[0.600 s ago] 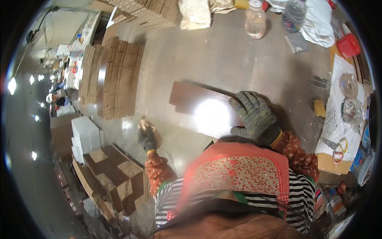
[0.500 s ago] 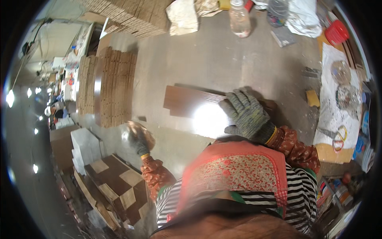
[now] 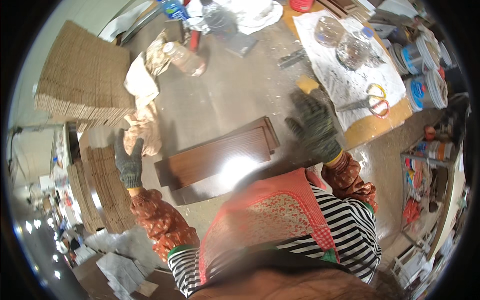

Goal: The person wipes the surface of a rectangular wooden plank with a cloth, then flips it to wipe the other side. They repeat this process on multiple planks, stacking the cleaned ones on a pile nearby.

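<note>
Both my hands wear dark grey knit gloves. My left hand (image 3: 129, 162) is at the left of the worktable, fingers and thumb apart, right beside a crumpled pinkish-brown cloth (image 3: 145, 134); it does not appear to grip the cloth. Spread fingers show on my right hand (image 3: 316, 125), which is over the right part of the table, close to a yellow sponge piece (image 3: 307, 83) and holding nothing visible. Between the hands lie a few dark brown wood-grain planks (image 3: 210, 161), overlapping unevenly, with a bright glare on the front part.
Tall stacks of brown boards (image 3: 82, 80) stand at the far left, more boards (image 3: 107, 175) nearer. A clear bottle (image 3: 186, 60) and pale rags (image 3: 141, 82) lie beyond. At right, scissors (image 3: 372, 102) and plastic bottles (image 3: 352, 52) rest on white paper; buckets (image 3: 425, 92) stand beyond.
The view has turned, so the table appears rotated. My right hand has come off the planks to the right. My left hand has reached farther out, and the brownish cloth now lies beside it.
</note>
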Motion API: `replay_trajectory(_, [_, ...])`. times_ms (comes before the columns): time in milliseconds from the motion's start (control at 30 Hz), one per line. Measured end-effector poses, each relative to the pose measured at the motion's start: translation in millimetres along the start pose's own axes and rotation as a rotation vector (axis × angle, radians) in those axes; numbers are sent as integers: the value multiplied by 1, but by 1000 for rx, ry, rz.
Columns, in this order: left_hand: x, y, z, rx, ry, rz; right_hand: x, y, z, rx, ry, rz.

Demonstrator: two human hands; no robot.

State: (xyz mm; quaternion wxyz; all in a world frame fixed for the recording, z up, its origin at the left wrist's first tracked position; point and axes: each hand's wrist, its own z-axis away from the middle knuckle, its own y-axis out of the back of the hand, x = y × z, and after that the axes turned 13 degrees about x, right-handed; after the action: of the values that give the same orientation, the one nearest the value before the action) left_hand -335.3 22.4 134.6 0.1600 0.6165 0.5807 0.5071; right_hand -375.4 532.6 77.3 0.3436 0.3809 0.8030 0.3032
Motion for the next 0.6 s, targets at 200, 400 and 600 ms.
replay_trajectory(200, [-5, -21, 67, -336, 280, -10, 50, -1, -15, -29, -244, 179])
replay_trajectory(400, [-24, -35, 136, -12, 420, 172, 57, -36, -32, -270, -230, 388])
replay_trajectory(600, [-22, -17, 172, 33, 512, 39, 22, -21, -36, -51, -348, -211])
